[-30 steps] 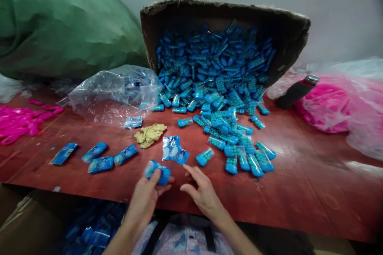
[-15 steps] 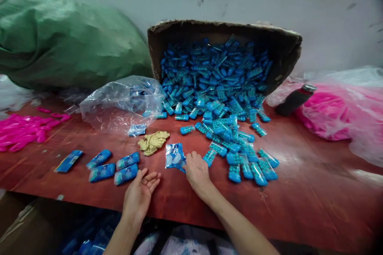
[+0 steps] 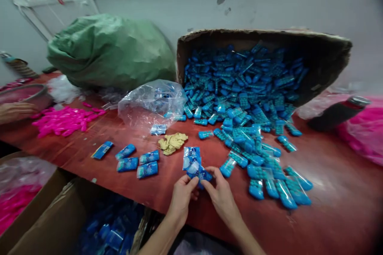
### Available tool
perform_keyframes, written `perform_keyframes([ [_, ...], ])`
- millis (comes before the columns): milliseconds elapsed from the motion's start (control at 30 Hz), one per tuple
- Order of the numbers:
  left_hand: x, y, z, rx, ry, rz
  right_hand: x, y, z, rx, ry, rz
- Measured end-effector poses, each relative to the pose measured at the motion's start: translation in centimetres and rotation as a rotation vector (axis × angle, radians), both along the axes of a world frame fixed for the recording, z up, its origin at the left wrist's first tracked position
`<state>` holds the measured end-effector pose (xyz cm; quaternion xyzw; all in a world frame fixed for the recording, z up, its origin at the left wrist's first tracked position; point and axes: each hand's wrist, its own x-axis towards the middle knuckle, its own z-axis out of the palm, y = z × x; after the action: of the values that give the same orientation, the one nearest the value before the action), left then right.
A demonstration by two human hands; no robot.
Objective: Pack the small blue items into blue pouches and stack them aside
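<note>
Both hands meet near the front of the red table. My left hand (image 3: 181,194) pinches the lower left of a blue printed plastic sleeve (image 3: 197,169). At its right edge my right hand (image 3: 220,192) grips the same sleeve, thumb and fingers closed. Just beyond it lie flat blue sleeves (image 3: 190,152), partly overlapped by the held one. Right of my hands spreads a pile of clear bottles with blue caps and teal balls (image 3: 239,157). To the left rest several blue-wrapped bottles (image 3: 147,169) and a flat blue piece (image 3: 102,150). A crumpled yellow cloth (image 3: 172,143) is behind the sleeves.
A tipped cardboard box (image 3: 326,57) spills more bottles onto the red table (image 3: 167,185). Around it are a clear plastic bag (image 3: 140,105), a green sack (image 3: 110,50), a dark flask (image 3: 336,115) and pink pieces (image 3: 64,121). Another person's hand (image 3: 18,111) is by a bowl (image 3: 44,95).
My right hand has drawn a sleeve off the flat ones toward me, and my left hand has closed on it too. The view has turned left, bringing another person's hand into sight.
</note>
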<state>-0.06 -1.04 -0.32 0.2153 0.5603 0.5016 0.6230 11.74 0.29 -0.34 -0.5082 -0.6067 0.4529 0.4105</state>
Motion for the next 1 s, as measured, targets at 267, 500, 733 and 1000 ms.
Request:
perform_keyframes([
  [267, 1.3, -0.2, 0.3, -0.045, -0.118, -0.01, -0.7, -0.1, -0.6, -0.458, 0.505, -0.108],
  [500, -0.4, 0.7, 0.4, 0.072, 0.21, -0.252, 1.1, 0.2, 0.5, -0.248, 0.222, -0.081],
  [733, -1.0, 1.3, 1.2, 0.036, 0.119, -0.243, 1.4, 0.9, 0.8, -0.252, 0.241, -0.003],
  [1000, -0.5, 0.5, 0.8, -0.026, -0.05, -0.235, 1.7, 0.5, 0.5, -0.371, 0.226, 0.075],
])
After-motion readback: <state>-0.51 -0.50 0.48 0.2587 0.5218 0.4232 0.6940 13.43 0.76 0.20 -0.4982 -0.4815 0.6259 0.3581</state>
